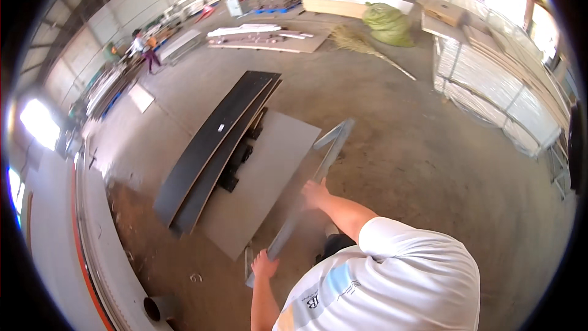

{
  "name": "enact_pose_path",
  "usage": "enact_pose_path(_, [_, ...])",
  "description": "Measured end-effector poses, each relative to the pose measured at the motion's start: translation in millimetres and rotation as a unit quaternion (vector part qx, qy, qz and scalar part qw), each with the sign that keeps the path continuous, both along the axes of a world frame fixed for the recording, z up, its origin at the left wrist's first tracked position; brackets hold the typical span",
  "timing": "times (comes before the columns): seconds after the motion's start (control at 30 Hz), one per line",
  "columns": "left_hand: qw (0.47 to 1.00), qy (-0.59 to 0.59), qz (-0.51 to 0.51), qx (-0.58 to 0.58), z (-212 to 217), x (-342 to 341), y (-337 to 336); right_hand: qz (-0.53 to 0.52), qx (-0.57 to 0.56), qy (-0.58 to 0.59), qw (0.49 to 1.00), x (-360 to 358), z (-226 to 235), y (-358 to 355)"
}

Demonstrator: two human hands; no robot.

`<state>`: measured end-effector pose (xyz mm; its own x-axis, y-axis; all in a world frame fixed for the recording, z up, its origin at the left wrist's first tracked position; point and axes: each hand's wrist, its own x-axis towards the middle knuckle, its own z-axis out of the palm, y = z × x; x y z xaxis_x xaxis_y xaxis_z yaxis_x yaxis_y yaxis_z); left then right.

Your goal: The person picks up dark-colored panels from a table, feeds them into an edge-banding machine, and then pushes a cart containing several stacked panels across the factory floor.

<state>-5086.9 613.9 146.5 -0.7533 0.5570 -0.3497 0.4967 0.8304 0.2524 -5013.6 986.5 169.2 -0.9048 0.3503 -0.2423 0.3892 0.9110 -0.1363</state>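
Note:
A long grey metal bar [286,232] runs slantwise in front of me, with short pieces bent off at its ends toward the boards. My left hand [264,265] is closed round its lower part. Farther up, my right hand [315,194] grips the same bar, slightly blurred. Just beyond the bar lies a flat grey-brown board [269,168]. Two long dark panels [214,129] overlap along its left side, raised at a tilt. Small black objects [236,171] show between panels and board; their kind is unclear. What carries the boards is mostly hidden.
At left stands a long pale machine bed [101,239] with an orange strip. Wrapped panel stacks [490,92] fill the right side. Farther off are a broom [367,46], a green sack [389,24] and low board piles [269,38]. A person [147,49] stands far left.

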Motion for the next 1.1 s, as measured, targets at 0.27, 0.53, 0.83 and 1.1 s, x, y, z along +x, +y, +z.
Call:
enact_pose_path(0.27, [0.998,-0.055,-0.035,0.021,-9.1,105.1,-24.7,0.008,-0.012,0.123,0.992,144.6,-9.2,-19.3])
enact_pose_path(0.53, [0.991,-0.125,0.005,-0.035,-23.8,207.4,-63.7,0.075,-0.085,0.108,0.988,260.7,-17.1,-44.5])
enact_pose_path(0.83, [0.987,-0.131,0.042,-0.084,-46.8,349.2,-92.1,0.07,-0.085,0.062,0.992,401.6,-27.4,-41.6])
enact_pose_path(1.1, [0.981,-0.139,0.054,-0.124,-46.4,456.6,-114.7,0.029,-0.079,0.024,0.996,529.3,-10.0,-44.8])
